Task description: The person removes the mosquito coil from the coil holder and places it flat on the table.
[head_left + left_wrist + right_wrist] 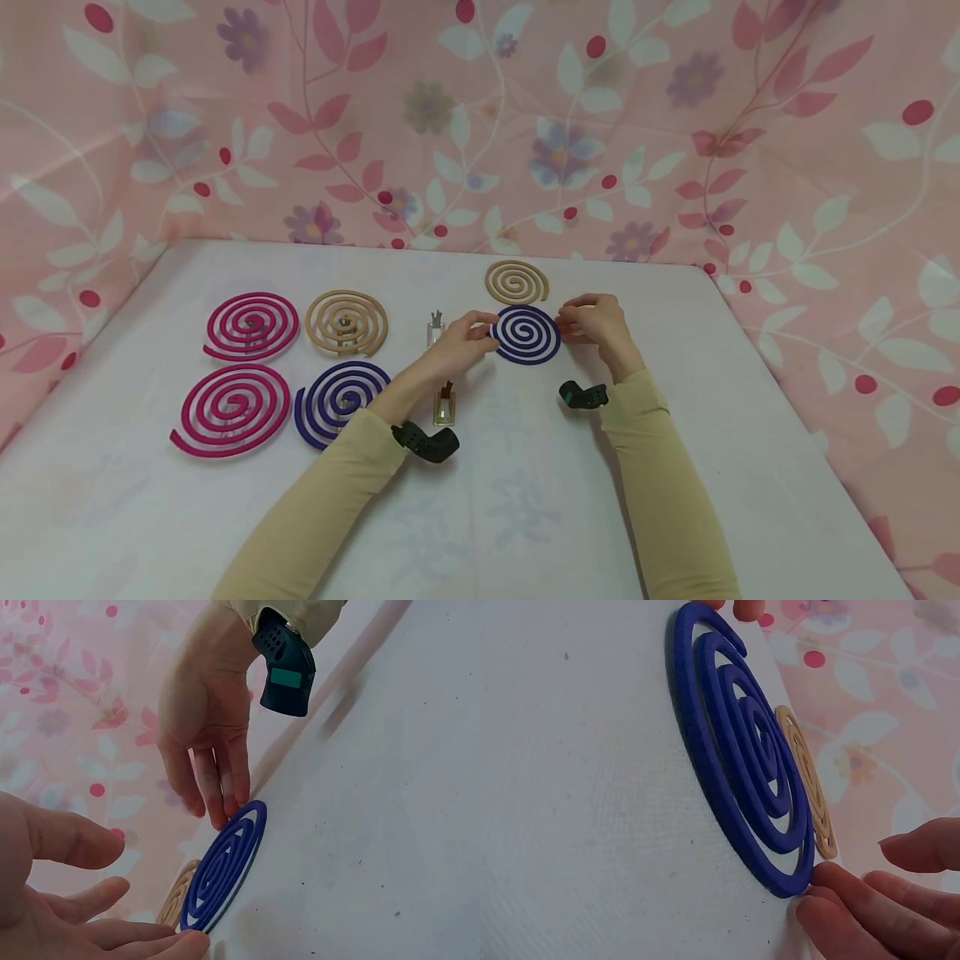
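A dark blue mosquito coil [525,335] lies on the white table between the two hands. At its left edge is the left hand [461,342], its fingers extended and the thumb held apart from them. The left hand's fingertips [196,943] meet the coil's rim in the left wrist view. On the opposite side the right hand [596,323] has its fingers [832,919] stretched out against the rim. Just behind the blue coil lies a tan mosquito coil [516,282]. Neither hand curls round a coil.
To the left lie two pink coils [252,326], another tan coil [347,322] and another blue coil [341,403], partly behind the left forearm. Two small metal coil stands [444,408] are near the left wrist. A flowered pink cloth [480,125] hangs behind the table.
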### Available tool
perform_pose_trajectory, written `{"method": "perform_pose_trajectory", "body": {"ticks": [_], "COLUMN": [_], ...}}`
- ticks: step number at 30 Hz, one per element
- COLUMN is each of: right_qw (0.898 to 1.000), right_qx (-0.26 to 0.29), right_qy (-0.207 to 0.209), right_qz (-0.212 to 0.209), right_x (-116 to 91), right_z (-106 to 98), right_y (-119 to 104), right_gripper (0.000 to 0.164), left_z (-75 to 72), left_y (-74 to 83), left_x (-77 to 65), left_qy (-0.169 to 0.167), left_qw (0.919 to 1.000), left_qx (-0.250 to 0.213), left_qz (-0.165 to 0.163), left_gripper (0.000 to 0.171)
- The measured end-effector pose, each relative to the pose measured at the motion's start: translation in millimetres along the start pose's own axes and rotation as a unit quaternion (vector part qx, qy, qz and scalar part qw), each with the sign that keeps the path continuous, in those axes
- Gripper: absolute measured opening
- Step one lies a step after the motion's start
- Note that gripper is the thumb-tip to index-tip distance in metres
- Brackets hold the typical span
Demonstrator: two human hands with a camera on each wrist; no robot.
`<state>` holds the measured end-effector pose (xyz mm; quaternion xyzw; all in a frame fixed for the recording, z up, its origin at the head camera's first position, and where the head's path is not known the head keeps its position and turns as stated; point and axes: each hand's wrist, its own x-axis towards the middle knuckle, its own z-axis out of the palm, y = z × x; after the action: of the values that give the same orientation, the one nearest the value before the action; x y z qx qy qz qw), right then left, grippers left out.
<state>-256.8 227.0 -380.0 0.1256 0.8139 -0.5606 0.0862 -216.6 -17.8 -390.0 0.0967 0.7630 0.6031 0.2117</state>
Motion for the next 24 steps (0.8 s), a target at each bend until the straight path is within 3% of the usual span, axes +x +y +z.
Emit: {"method": "perform_pose_trajectory", "body": {"ticks": [24], "right_qw": [0.999], "right_qx": [0.037], "right_qy": [0.013], "right_qz": [-0.014], "right_x": [1], "right_z": [13], "right_y": [-3], "right_gripper": [0.034], "left_z": [-2.2], "left_y": [-9.9], "left_x": [6.9], "left_qy": [0.006], "left_qw": [0.9980], "left_qx": [-0.057], "left_qz": [0.026], "left_gripper": [0.048]}}
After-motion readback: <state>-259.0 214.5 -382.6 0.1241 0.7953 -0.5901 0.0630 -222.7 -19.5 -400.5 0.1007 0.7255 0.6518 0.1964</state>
